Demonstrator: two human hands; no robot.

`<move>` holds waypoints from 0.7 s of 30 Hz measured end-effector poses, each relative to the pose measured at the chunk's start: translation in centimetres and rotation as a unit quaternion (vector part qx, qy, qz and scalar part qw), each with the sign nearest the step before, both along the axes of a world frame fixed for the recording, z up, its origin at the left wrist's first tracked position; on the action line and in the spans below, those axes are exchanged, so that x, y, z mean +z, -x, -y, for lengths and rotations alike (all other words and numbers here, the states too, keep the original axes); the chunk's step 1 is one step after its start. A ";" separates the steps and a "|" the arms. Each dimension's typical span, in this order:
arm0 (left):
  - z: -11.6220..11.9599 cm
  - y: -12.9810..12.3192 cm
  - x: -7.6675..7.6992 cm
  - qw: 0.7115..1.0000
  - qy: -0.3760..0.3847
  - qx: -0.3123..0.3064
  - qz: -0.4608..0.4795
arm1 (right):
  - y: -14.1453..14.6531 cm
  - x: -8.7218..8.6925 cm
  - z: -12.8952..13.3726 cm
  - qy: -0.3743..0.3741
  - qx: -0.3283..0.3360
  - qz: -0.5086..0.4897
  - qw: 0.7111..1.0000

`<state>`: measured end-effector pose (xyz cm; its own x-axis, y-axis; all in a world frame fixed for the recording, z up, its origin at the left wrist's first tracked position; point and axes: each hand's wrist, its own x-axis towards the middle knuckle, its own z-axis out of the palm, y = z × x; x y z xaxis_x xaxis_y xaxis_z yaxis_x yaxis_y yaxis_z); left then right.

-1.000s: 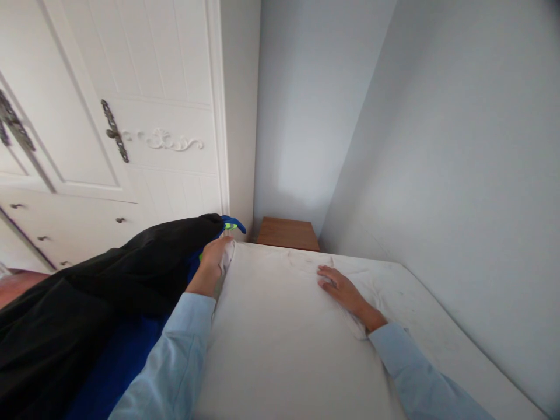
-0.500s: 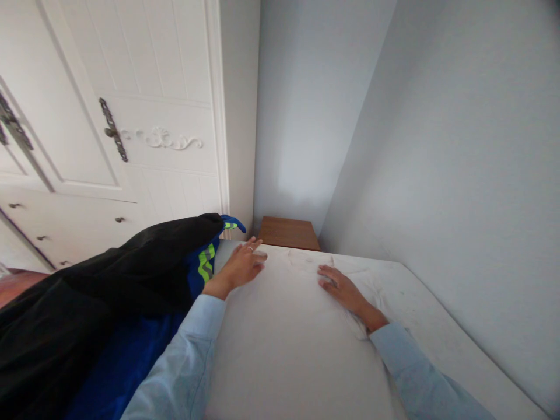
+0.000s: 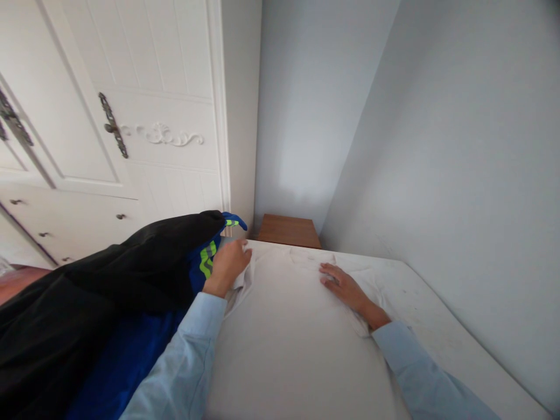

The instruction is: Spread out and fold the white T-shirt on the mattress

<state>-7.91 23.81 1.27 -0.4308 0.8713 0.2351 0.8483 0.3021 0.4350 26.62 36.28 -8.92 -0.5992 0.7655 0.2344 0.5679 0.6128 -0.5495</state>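
A white shirt (image 3: 293, 326) lies spread on the white surface (image 3: 420, 309), its neckline near the far edge. My left hand (image 3: 228, 265) is at the shirt's far left corner, fingers curled on the white cloth, which bunches and folds beside it. My right hand (image 3: 343, 287) rests on the shirt's right shoulder area, palm down with its fingers apart, and holds nothing. Creases in the fabric run around my right wrist.
A black garment (image 3: 144, 268) and a blue one (image 3: 126, 350) with yellow-green strips are heaped at the left. Behind stand a white wardrobe (image 3: 175, 70) and a brown wooden cabinet (image 3: 289, 230). A grey wall (image 3: 472, 146) borders the right side.
My left hand has moved slightly left and its fingers have closed on the cloth, which now shows a raised fold there. My right hand has hardly moved.
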 end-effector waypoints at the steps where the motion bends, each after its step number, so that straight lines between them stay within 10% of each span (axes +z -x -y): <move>1: -0.2 0.2 -0.2 0.999 -0.016 0.002 0.040 | 0.0 0.0 0.0 0.000 0.001 -0.001 1.000; 4: -0.4 0.6 -0.4 0.967 -0.037 -0.021 0.251 | 0.0 0.0 0.0 0.000 0.006 -0.006 1.000; 10: -0.3 0.2 0.4 0.730 -0.084 -0.121 0.668 | -0.1 -0.5 -0.2 -0.003 0.001 -0.017 1.000; 12: -0.4 -0.1 0.4 0.700 -0.078 -0.156 0.692 | -0.2 -0.6 -0.3 -0.002 0.002 -0.017 1.000; 17: -1.4 -0.6 -1.7 0.946 0.033 -0.100 0.306 | -0.2 -0.4 -0.3 0.002 0.005 -0.005 1.000; 21: -1.9 -0.2 -3.1 0.991 0.040 -0.051 0.117 | -0.1 -0.2 -0.2 0.003 0.002 -0.002 1.000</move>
